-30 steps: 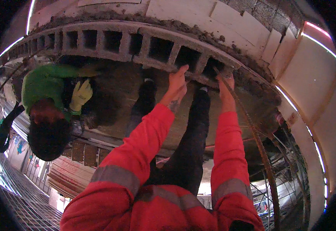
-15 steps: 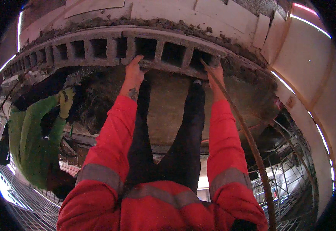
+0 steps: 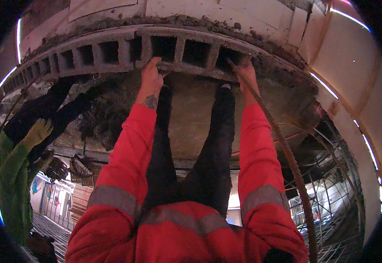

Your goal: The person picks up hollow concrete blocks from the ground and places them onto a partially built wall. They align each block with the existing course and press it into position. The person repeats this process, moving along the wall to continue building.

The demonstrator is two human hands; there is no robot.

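A grey hollow concrete block [image 3: 179, 51] sits at the near end of a curved row of blocks, its square cells facing up. My left hand [image 3: 152, 78] grips its near edge toward the left, the fingers at the rim of a cell. At the block's right end, my right hand [image 3: 247, 78] is closed around the corner. A rusty rebar [image 3: 283, 142] rises from the right-hand cell and passes in front of that hand, partly hiding it. Some fingertips are out of sight behind the block.
More hollow blocks [image 3: 78, 65] run off to the left. Pale boards [image 3: 199, 11] and crumbled mortar lie beyond the row. A co-worker in a green sleeve [image 3: 12, 175] with a yellowish glove [image 3: 38, 131] is at my left. Rebar mesh [image 3: 324, 193] stands at the lower right.
The co-worker has shifted left and straightened, the gloved hand moving away from the blocks. My hands keep the same grip on the block; the view has tilted slightly.
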